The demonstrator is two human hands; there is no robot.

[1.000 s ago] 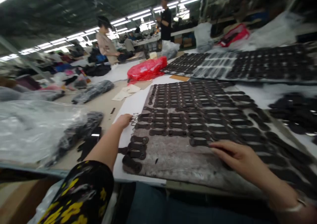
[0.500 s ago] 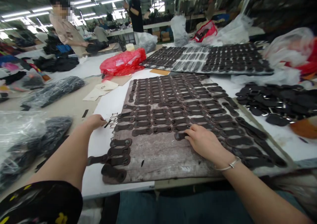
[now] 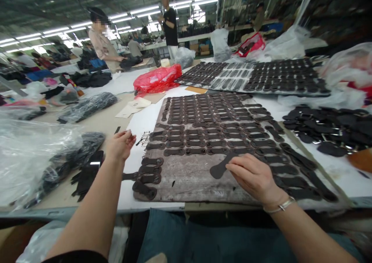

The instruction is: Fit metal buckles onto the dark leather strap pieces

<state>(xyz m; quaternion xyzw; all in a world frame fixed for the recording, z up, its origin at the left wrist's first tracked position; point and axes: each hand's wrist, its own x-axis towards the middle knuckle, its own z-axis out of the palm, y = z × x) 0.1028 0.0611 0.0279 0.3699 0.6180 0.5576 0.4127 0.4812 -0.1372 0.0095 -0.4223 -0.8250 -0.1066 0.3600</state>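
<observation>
Two hands are ours: our right hand (image 3: 255, 176) pinches one dark brown keyhole-shaped leather tab (image 3: 221, 167), lifted off the grey board (image 3: 192, 179). At nine o'clock, our left hand (image 3: 120, 144) curls loosely beside small metal buckles (image 3: 144, 138).

No text, label, brand or number can be read anywhere.

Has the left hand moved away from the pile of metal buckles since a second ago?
Yes. The left hand has lifted off the metal buckles and pulled back toward the person, now clear of them on the white sheet.
</observation>
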